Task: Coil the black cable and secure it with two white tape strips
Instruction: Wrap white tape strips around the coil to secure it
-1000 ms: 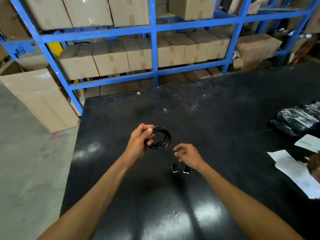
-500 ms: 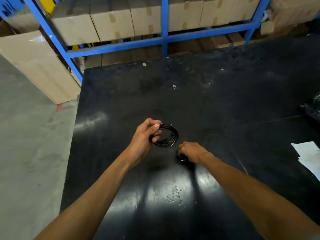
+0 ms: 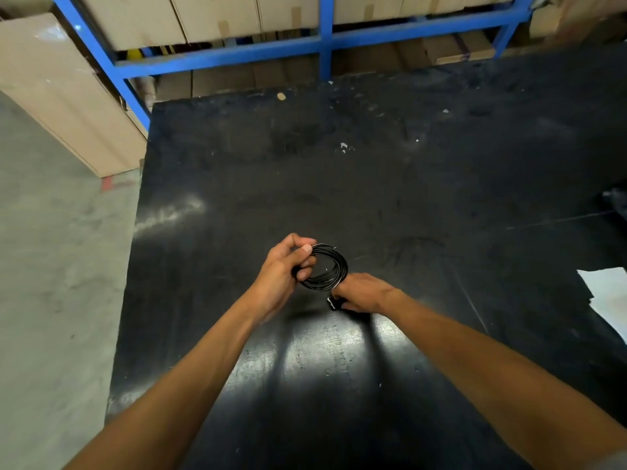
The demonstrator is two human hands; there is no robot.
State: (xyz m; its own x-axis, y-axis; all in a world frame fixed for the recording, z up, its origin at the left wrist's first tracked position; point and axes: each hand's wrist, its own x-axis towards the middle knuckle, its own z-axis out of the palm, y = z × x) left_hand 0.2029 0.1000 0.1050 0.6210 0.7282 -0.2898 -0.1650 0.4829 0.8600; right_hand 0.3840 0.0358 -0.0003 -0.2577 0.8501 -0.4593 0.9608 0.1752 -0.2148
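Note:
A small coil of black cable (image 3: 336, 268) hangs just above the black table (image 3: 373, 184), and my left hand (image 3: 280, 276) grips its left side between thumb and curled fingers. My right hand (image 3: 364, 293) is down on the table just right of and below the coil, back turned up and fingers curled under. Its fingertips pinch a small dark piece with a white edge, a tape strip (image 3: 331, 302). A second strip is hidden beneath that hand.
White paper sheets (image 3: 607, 293) lie at the table's right edge, with a dark plastic bag (image 3: 619, 201) above them. Blue racking (image 3: 325, 42) filled with cardboard boxes stands behind the table. A cardboard sheet (image 3: 61, 96) leans at the far left over concrete floor.
My right hand dropped from hovering beside the coil onto the two small strips on the table and now covers them. My left hand kept hold of the coil. The view tilted downward.

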